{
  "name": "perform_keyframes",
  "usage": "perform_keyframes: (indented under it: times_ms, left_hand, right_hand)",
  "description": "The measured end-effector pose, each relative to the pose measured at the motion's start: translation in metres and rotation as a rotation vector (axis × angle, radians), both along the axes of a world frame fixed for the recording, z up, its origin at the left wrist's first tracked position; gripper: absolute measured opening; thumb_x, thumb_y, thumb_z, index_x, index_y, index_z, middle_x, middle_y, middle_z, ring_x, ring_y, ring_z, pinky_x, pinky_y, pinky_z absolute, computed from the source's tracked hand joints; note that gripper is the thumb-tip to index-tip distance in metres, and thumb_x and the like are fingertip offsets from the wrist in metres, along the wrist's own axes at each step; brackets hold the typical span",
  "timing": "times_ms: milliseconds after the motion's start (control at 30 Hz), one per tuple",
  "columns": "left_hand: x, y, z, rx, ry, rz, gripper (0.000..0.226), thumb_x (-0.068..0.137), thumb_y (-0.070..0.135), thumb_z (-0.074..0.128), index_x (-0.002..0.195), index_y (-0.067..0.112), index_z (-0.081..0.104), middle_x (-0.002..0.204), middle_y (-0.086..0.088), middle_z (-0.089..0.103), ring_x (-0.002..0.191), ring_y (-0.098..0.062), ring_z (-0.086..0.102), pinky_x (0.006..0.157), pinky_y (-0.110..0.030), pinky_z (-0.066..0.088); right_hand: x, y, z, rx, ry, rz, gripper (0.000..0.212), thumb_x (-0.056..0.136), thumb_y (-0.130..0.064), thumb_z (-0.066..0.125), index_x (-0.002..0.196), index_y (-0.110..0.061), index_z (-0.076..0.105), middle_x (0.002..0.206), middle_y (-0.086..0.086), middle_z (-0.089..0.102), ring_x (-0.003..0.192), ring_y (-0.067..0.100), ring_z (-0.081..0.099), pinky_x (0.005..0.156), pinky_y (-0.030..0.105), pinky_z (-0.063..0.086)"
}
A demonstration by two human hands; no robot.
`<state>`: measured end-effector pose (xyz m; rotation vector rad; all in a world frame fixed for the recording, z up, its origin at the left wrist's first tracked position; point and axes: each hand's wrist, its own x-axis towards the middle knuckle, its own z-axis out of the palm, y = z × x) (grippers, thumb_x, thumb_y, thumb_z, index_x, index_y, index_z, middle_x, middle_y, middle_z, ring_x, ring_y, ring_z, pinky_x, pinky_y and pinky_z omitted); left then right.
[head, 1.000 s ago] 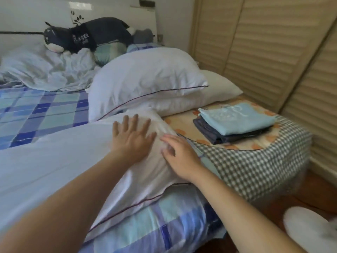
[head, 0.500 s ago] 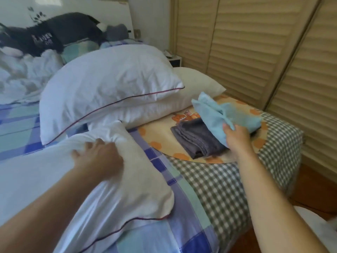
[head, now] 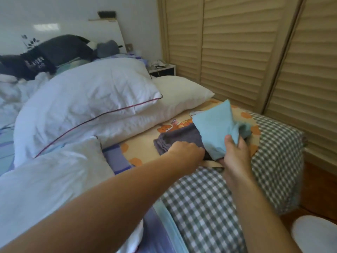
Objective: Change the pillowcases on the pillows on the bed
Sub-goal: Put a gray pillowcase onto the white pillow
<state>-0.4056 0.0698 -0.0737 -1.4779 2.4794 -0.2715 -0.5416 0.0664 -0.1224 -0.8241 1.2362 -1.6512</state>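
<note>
Light-blue pillowcase [head: 215, 128] pinched by right hand [head: 235, 154], lifted off grey pillowcase [head: 178, 140] at bed's 2 o'clock | left hand [head: 186, 152] curled on grey fold, grip unclear | step: fetching fresh case | next: unfolding required.

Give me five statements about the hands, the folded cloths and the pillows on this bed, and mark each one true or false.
1. The right hand holds the light blue cloth. True.
2. The light blue cloth lies flat and untouched on the bed. False: it is lifted and bunched in the right hand.
3. The left hand is at the dark grey cloth. True.
4. The dark grey cloth lies on top of the stacked pillows. False: it lies on the cartoon-print mat, beside them.
5. The left hand rests on the near white pillow. False: it has reached past it to the cloths.
</note>
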Motion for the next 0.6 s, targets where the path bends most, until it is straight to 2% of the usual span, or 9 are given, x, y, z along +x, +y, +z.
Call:
perform_keyframes:
  times_ms: [67,100,133,200,300,367,500,533,600]
  left_hand:
    - [0.009,-0.009,0.011,0.147,-0.043,0.031,0.03,0.102,0.02,0.05,0.132,0.02,0.057,0.122,-0.005,0.064,0.108,-0.029,0.062,0.077,-0.035,0.04]
    - [0.013,-0.012,0.018,0.147,-0.079,0.048,0.032,0.102,0.021,0.05,0.134,0.022,0.057,0.125,-0.005,0.064,0.111,-0.03,0.061,0.078,-0.035,0.04]
    - [0.018,-0.015,0.026,0.071,-0.117,0.055,0.032,0.101,0.019,0.052,0.132,0.022,0.058,0.123,-0.006,0.064,0.11,-0.032,0.062,0.075,-0.036,0.04]
    - [0.031,-0.014,0.047,-0.227,-0.107,0.045,0.027,0.096,0.01,0.055,0.121,0.018,0.059,0.114,-0.006,0.065,0.101,-0.032,0.065,0.065,-0.037,0.038]
    - [0.061,-0.007,0.087,-0.596,-0.05,0.102,0.021,0.097,0.014,0.052,0.118,0.017,0.055,0.112,-0.005,0.061,0.096,-0.032,0.066,0.067,-0.038,0.033]
    - [0.092,-0.001,0.11,-0.681,0.153,0.259,0.026,0.097,0.014,0.052,0.123,0.016,0.055,0.114,-0.01,0.059,0.098,-0.037,0.065,0.07,-0.041,0.037]
    - [0.16,0.015,0.147,-0.703,1.052,0.668,0.038,0.086,0.005,0.037,0.116,0.014,0.059,0.113,-0.016,0.062,0.104,-0.038,0.061,0.089,-0.048,0.055]
    - [0.174,0.019,0.153,-0.728,1.174,0.709,0.037,0.081,0.009,0.034,0.109,0.016,0.057,0.11,-0.016,0.062,0.102,-0.039,0.062,0.086,-0.051,0.057]
    - [0.2,0.025,0.153,-0.707,1.168,0.716,0.03,0.075,0.016,0.032,0.098,0.018,0.052,0.104,-0.018,0.061,0.098,-0.042,0.063,0.083,-0.055,0.058]
  right_hand:
    - [0.0,-0.007,0.002,-0.007,-0.145,-0.021,0.02,0.102,-0.028,0.05,0.111,-0.041,0.063,0.117,-0.005,0.071,0.107,0.019,0.069,0.097,0.051,0.054]
    - [0.001,-0.009,0.005,-0.022,-0.202,-0.025,0.021,0.103,-0.026,0.05,0.111,-0.042,0.062,0.116,-0.005,0.071,0.106,0.019,0.069,0.097,0.052,0.054]
    - [0.005,-0.009,0.01,-0.046,-0.236,-0.031,0.021,0.104,-0.025,0.049,0.113,-0.04,0.06,0.116,-0.006,0.07,0.106,0.019,0.069,0.097,0.053,0.054]
    - [0.014,-0.008,0.023,-0.091,-0.249,-0.027,0.023,0.106,-0.026,0.047,0.123,-0.037,0.057,0.117,-0.008,0.068,0.105,0.015,0.069,0.092,0.05,0.057]
    - [0.026,-0.006,0.04,-0.189,-0.207,-0.03,0.029,0.106,-0.03,0.046,0.133,-0.035,0.054,0.122,-0.011,0.064,0.109,0.01,0.066,0.088,0.044,0.059]
    - [0.03,-0.005,0.046,-0.225,-0.162,-0.072,0.023,0.105,-0.033,0.048,0.121,-0.045,0.058,0.121,-0.014,0.066,0.111,0.009,0.066,0.093,0.047,0.056]
    - [0.027,-0.012,0.05,-0.152,-0.157,-0.148,0.029,0.106,-0.03,0.046,0.108,-0.056,0.057,0.11,-0.023,0.065,0.106,0.007,0.066,0.095,0.045,0.056]
    - [0.027,-0.014,0.054,-0.128,-0.118,-0.154,0.026,0.105,-0.031,0.046,0.114,-0.052,0.059,0.112,-0.019,0.066,0.106,0.008,0.066,0.097,0.045,0.055]
    - [0.027,-0.031,0.07,-0.093,0.06,-0.162,0.03,0.104,-0.032,0.046,0.132,-0.033,0.058,0.121,-0.005,0.066,0.109,0.017,0.065,0.099,0.046,0.053]
